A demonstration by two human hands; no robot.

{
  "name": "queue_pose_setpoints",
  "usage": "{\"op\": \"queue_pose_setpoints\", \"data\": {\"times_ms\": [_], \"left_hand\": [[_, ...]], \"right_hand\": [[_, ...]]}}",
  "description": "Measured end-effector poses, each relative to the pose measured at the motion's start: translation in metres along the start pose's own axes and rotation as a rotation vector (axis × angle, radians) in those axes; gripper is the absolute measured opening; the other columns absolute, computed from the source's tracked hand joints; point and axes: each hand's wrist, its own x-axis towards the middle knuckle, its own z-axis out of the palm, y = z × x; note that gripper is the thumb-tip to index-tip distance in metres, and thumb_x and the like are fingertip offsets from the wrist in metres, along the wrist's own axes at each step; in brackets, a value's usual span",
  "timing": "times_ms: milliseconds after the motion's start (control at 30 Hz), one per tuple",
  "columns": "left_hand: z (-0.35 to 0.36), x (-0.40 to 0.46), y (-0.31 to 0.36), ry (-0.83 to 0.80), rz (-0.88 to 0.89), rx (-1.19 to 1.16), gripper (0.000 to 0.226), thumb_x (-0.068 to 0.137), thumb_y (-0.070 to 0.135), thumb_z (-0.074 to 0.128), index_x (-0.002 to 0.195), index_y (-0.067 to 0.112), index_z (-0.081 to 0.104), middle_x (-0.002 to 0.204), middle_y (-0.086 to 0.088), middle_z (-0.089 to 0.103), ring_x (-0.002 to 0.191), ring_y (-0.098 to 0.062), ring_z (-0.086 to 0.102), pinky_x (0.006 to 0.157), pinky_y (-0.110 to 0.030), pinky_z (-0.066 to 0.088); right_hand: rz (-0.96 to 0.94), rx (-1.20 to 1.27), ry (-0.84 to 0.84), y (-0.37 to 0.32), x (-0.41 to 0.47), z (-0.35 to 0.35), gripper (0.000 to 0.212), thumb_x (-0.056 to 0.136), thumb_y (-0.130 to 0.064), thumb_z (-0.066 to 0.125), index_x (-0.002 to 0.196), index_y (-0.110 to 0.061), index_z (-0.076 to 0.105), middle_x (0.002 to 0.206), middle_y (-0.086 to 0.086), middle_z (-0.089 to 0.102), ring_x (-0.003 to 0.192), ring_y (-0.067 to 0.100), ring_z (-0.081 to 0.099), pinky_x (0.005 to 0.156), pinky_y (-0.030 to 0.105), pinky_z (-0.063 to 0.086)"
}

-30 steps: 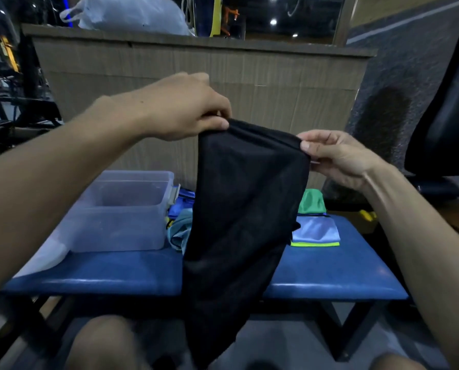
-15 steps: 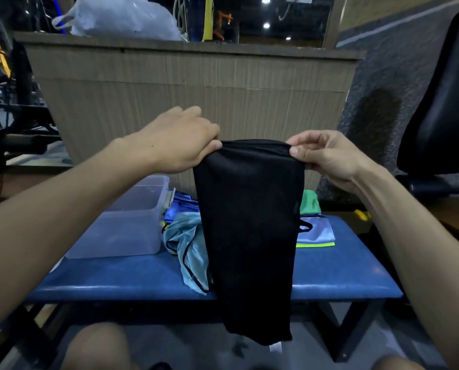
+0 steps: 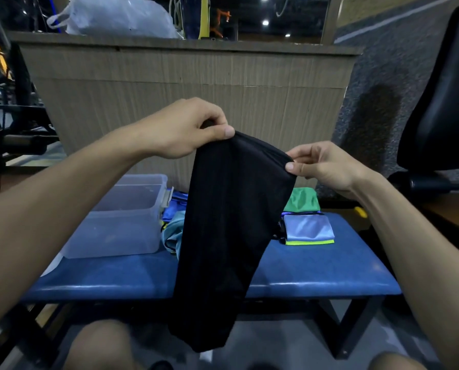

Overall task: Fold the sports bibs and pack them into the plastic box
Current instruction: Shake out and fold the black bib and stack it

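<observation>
A black sports bib (image 3: 228,236) hangs lengthwise in the air above the blue bench (image 3: 316,265). My left hand (image 3: 185,129) pinches its upper left corner. My right hand (image 3: 321,166) pinches the upper right corner, a little lower. A clear plastic box (image 3: 121,222) stands open on the bench's left part, and nothing shows inside it. Behind the black bib lie a loose light-blue bib (image 3: 173,231) and a darker blue one (image 3: 173,206). To the right sit a folded pale-blue bib with a yellow edge (image 3: 309,231) and a green bib (image 3: 303,200).
A wooden counter wall (image 3: 185,84) rises behind the bench with a white plastic bag (image 3: 121,17) on top. A black office chair (image 3: 441,102) stands at the right. My knees show at the bottom edge. Dark gym equipment fills the far left.
The black bib's top edge has tilted, with my left hand now higher than my right. The cloth hangs slanted to the lower left, and my view has shifted slightly.
</observation>
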Motion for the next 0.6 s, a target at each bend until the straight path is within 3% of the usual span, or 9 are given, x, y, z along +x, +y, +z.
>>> {"op": "queue_pose_setpoints", "data": {"times_ms": [100,167,267,367,433,500,600], "left_hand": [[0.004,0.002,0.017,-0.174,0.027,0.090,0.027,0.100,0.045,0.055,0.097,0.025,0.074,0.091,0.011,0.072,0.084,-0.007,0.065,0.074,-0.033,0.049],[0.017,0.005,0.031,-0.260,0.055,0.142,0.031,0.101,0.044,0.054,0.095,0.021,0.074,0.086,0.009,0.071,0.079,-0.008,0.064,0.073,-0.032,0.048],[0.044,0.011,0.056,-0.310,0.105,-0.077,0.036,0.102,0.042,0.055,0.086,0.012,0.069,0.072,0.003,0.063,0.065,-0.009,0.054,0.063,-0.028,0.042],[0.076,0.021,0.084,-0.321,0.144,-0.350,0.043,0.104,0.039,0.055,0.084,0.001,0.062,0.071,-0.001,0.048,0.066,-0.011,0.043,0.063,-0.031,0.035],[0.094,0.030,0.104,-0.283,0.134,-0.574,0.043,0.104,0.036,0.056,0.081,0.000,0.060,0.070,-0.001,0.048,0.065,-0.011,0.044,0.065,-0.030,0.036],[0.103,0.042,0.117,-0.178,0.075,-0.837,0.039,0.106,0.027,0.053,0.074,0.006,0.057,0.065,-0.002,0.050,0.058,-0.010,0.049,0.058,-0.025,0.044],[0.099,0.057,0.116,0.010,-0.020,-1.040,0.029,0.108,0.021,0.049,0.084,0.007,0.056,0.069,-0.011,0.055,0.053,-0.013,0.057,0.051,-0.028,0.053]], "right_hand": [[0.063,-0.092,-0.064,0.010,-0.010,-0.004,0.009,0.093,0.001,0.068,0.096,-0.005,0.073,0.094,0.015,0.071,0.079,0.010,0.066,0.076,0.018,0.051],[0.123,-0.125,-0.072,0.020,-0.025,-0.008,0.006,0.094,-0.001,0.067,0.091,-0.005,0.071,0.087,0.013,0.067,0.071,0.013,0.058,0.066,0.024,0.045],[0.271,-0.058,-0.089,0.031,-0.059,-0.026,0.008,0.098,-0.003,0.062,0.094,0.003,0.060,0.067,0.006,0.054,0.055,0.016,0.039,0.049,0.021,0.031],[0.425,-0.022,-0.162,0.019,-0.098,-0.065,0.005,0.096,-0.003,0.059,0.097,0.000,0.056,0.053,0.004,0.037,0.043,0.010,0.026,0.040,0.018,0.020],[0.466,-0.034,-0.074,-0.003,-0.111,-0.092,0.009,0.090,-0.007,0.063,0.093,-0.004,0.056,0.057,0.007,0.031,0.039,0.011,0.025,0.037,0.015,0.019],[0.436,-0.115,0.131,-0.030,-0.103,-0.112,0.015,0.090,-0.006,0.063,0.084,-0.013,0.052,0.052,0.008,0.034,0.033,0.009,0.032,0.034,0.012,0.020],[0.264,-0.287,0.336,-0.064,-0.050,-0.116,0.017,0.099,-0.004,0.059,0.090,-0.017,0.053,0.064,0.005,0.055,0.037,0.006,0.056,0.033,0.015,0.040]]}}
